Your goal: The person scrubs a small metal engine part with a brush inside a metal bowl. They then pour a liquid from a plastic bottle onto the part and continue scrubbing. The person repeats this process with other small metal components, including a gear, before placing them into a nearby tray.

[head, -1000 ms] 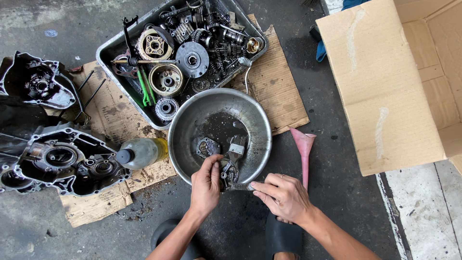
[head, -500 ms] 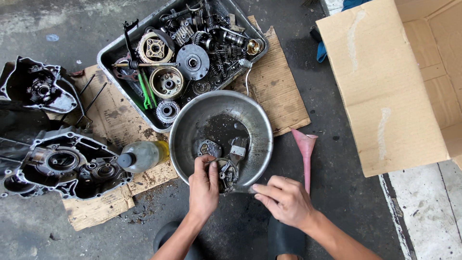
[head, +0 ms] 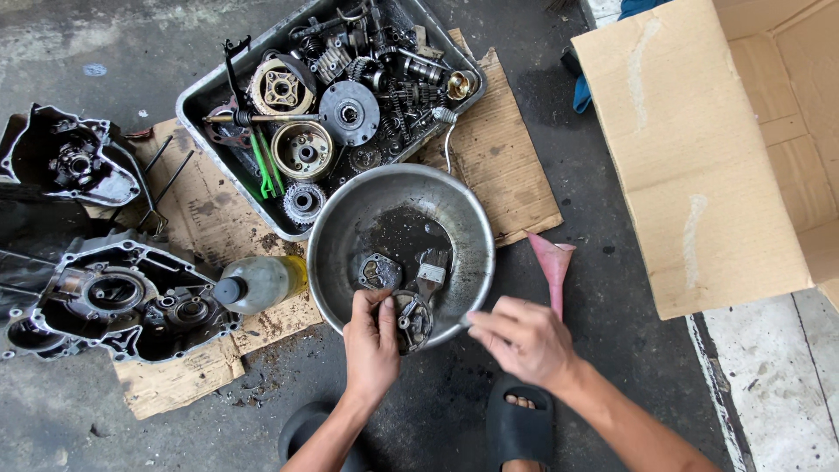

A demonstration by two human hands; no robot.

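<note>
Metal engine part (head: pixel 411 320), tilted upright in left hand (head: pixel 370 346), faces right.

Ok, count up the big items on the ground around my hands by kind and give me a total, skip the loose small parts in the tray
Engine case halves: 2, one above the other
Metal containers: 2, round bowl and rectangular tray
Plastic bottles: 1
Pink funnels: 1
Cardboard boxes: 1
Brushes: 1
Total: 8
</note>
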